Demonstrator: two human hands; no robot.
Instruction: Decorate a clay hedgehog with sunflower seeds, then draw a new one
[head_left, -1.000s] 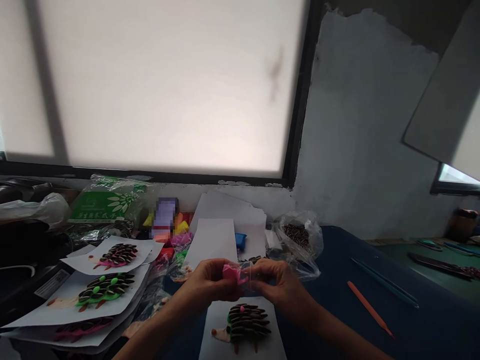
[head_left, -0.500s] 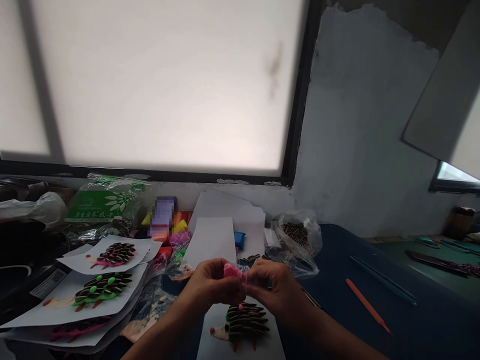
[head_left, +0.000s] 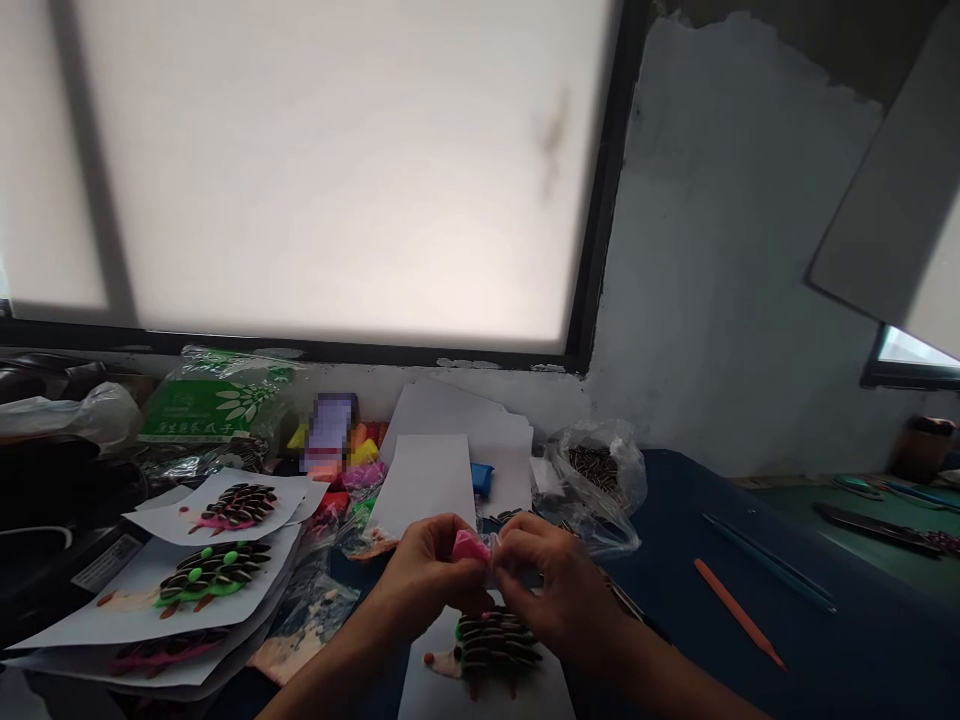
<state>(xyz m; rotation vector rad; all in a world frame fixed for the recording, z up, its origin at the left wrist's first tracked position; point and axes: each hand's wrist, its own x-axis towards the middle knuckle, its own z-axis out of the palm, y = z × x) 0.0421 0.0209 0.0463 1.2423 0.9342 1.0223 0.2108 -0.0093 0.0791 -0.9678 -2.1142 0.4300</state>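
My left hand pinches a lump of pink modelling clay that sits partly in clear plastic wrap. My right hand is closed on the clear wrapper at the clay's right side. Both hands are close together above a white card bearing a hedgehog picture. Dark striped sunflower seeds form its spines over green clay, with a pale snout, a brown nose and a pink dot near the top. My fingers partly cover the card's upper part.
At left lie stacked finished hedgehog cards. Behind are a green seed bag, coloured clay packets, white paper and a plastic bag of seeds. An orange tool and a blue tweezer-like tool lie right.
Both hands stay together at the pink clay, with small finger shifts at the wrapper. The whole view has drifted slightly.
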